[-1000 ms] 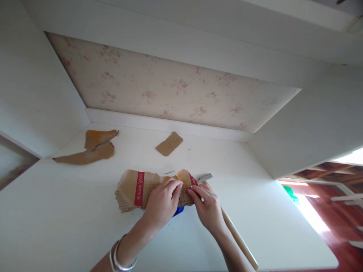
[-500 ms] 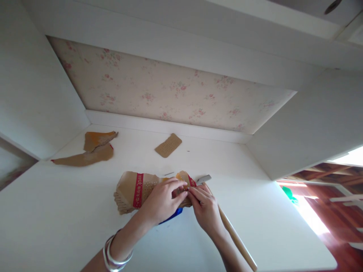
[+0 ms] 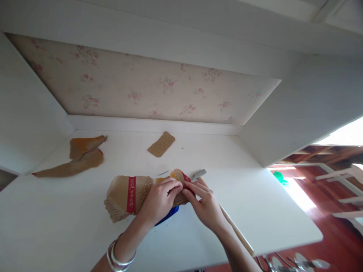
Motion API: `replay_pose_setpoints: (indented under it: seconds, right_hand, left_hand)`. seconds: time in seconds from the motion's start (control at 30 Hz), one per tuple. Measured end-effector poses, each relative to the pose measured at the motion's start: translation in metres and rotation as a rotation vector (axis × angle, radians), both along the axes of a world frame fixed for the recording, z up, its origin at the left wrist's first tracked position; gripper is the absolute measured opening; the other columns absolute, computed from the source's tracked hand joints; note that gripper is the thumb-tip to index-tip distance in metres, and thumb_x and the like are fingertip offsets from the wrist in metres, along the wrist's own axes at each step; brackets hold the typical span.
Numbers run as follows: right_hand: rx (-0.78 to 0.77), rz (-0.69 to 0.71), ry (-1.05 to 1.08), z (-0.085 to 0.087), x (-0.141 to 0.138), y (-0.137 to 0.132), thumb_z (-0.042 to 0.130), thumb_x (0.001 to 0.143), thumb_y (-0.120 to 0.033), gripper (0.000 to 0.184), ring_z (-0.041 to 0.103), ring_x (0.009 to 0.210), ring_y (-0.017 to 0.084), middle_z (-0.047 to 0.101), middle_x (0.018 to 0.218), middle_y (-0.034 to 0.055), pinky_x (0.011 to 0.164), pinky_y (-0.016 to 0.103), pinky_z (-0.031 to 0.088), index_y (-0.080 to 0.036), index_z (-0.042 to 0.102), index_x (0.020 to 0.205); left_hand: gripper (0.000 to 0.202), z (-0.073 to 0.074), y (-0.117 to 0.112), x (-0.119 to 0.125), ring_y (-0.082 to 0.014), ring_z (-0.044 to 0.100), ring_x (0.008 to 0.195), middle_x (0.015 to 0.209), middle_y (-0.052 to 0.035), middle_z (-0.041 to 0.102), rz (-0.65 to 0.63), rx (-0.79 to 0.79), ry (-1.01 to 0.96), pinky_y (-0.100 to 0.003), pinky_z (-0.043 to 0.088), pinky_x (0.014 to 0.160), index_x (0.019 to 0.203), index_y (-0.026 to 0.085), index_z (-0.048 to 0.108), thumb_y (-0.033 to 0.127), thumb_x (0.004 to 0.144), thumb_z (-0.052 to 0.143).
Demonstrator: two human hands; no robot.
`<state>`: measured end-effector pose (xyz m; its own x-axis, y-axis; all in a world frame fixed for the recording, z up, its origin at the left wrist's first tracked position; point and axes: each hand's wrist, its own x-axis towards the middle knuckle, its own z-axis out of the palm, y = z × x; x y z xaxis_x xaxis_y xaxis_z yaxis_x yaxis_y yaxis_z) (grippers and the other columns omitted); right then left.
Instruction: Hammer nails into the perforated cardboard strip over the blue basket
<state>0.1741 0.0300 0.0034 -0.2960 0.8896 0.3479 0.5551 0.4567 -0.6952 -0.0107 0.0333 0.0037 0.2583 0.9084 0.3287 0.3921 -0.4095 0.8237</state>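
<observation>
A torn piece of brown cardboard (image 3: 120,189) with a red printed band and rows of small punched holes lies across the desk. My left hand (image 3: 163,196) is over its right part, thumb and fingertips pinched together; whatever is between them is too small to make out. Against the cardboard's right end rests my right hand (image 3: 205,202), its thumb and forefinger apart. A hammer (image 3: 199,174) lies partly beneath that hand, its wooden handle running toward the near right. Something blue (image 3: 168,216) shows under the cardboard. Just behind it lies a thin metal pin (image 3: 163,173).
A small perforated cardboard piece (image 3: 161,144) lies near the back of the white desk (image 3: 227,155). Torn cardboard scraps (image 3: 82,164) are at the left. White side panels and a floral back wall (image 3: 167,87) enclose the desk.
My right thumb and forefinger have come apart from their pinch beside the left fingertips. My left hand stays pinched over the cardboard. The camera view has turned slightly.
</observation>
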Motion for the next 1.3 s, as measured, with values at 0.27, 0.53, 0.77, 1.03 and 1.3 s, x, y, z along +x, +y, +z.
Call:
replay_pose_setpoints:
  seconds: [0.27,0.53,0.77,1.03,1.3]
  right_hand:
    - [-0.139,-0.339,-0.198,-0.037,0.062,-0.005,0.049,0.097,-0.036,0.029,0.06,0.101,0.029,0.068,0.114,0.0119,0.088,0.044,0.048,-0.021,0.064,0.116]
    - [-0.314,-0.442,-0.376,-0.072,0.064,-0.017,0.046,0.095,-0.031,0.027,0.058,0.095,0.034,0.063,0.104,0.017,0.082,0.047,0.042,-0.017,0.062,0.11]
    - [-0.539,-0.44,-0.14,-0.041,0.056,-0.015,0.021,0.101,-0.046,0.041,0.05,0.05,0.015,0.051,0.066,-0.002,0.045,0.026,0.038,-0.021,0.054,0.096]
    - [-0.822,-0.242,0.504,0.032,0.028,-0.066,0.047,0.086,-0.071,0.052,0.025,0.042,0.005,0.031,0.061,-0.0107,0.036,0.016,0.016,-0.022,0.054,0.103]
    - [-0.752,-0.184,0.358,0.021,0.012,-0.077,0.041,0.089,-0.07,0.054,0.03,0.042,0.007,0.032,0.058,-0.009,0.037,0.019,0.019,-0.019,0.057,0.096]
  left_hand:
    - [0.015,-0.009,0.0,-0.001,-0.0141,0.062,0.082,0.087,0.0005,0.068,-0.004,0.009,0.036,-0.024,0.044,0.078,0.089,0.021,0.063,0.023,0.098,0.052]
    - [0.013,-0.011,0.001,-0.002,-0.0125,0.062,0.074,0.083,0.0016,0.069,-0.02,-0.017,0.062,-0.023,0.045,0.073,0.09,0.021,0.063,0.024,0.098,0.052]
    - [0.014,-0.009,-0.001,-0.001,-0.014,0.063,0.081,0.087,0.0002,0.069,-0.041,-0.009,0.057,-0.024,0.045,0.077,0.089,0.021,0.063,0.021,0.098,0.052]
    - [0.017,-0.008,-0.002,0.002,-0.0144,0.063,0.079,0.084,-0.001,0.069,-0.032,-0.023,0.07,-0.025,0.046,0.075,0.088,0.021,0.066,0.015,0.096,0.051]
    - [0.021,-0.008,-0.003,0.001,-0.0138,0.061,0.073,0.078,0.0001,0.067,-0.026,0.0,0.047,-0.025,0.046,0.07,0.081,0.021,0.065,0.012,0.095,0.052]
